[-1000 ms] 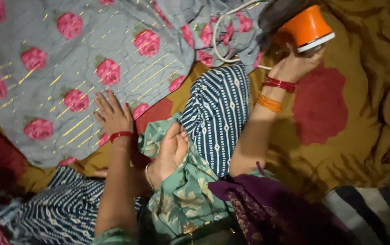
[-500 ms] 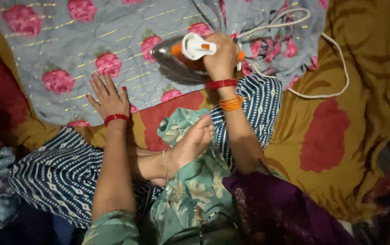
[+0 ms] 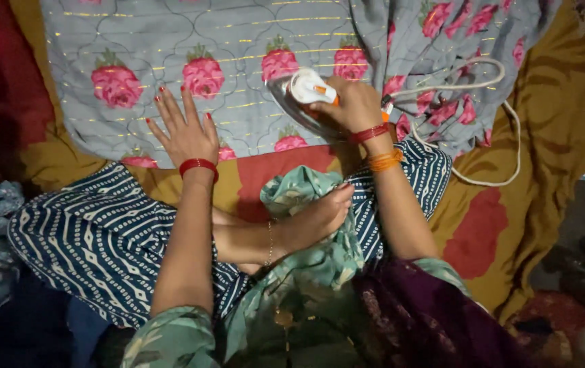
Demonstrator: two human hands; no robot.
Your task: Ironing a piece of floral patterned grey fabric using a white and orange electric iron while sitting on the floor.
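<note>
The flowered cloth (image 3: 238,82) is lying across the top of the view, on the bedspread (image 3: 551,136). The left hand (image 3: 185,129) is lying flat on it at about ten o'clock from the foot (image 3: 316,218). The iron (image 3: 303,95) is sitting on the cloth at twelve o'clock, under the right hand (image 3: 354,105). The cord (image 3: 483,129) is looping away toward three o'clock.

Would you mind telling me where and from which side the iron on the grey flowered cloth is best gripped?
By its white and orange handle, from above: the iron sits soleplate-down on the grey flowered cloth, so the handle lies on top. The right hand already wraps it that way, cord trailing off right.
</note>
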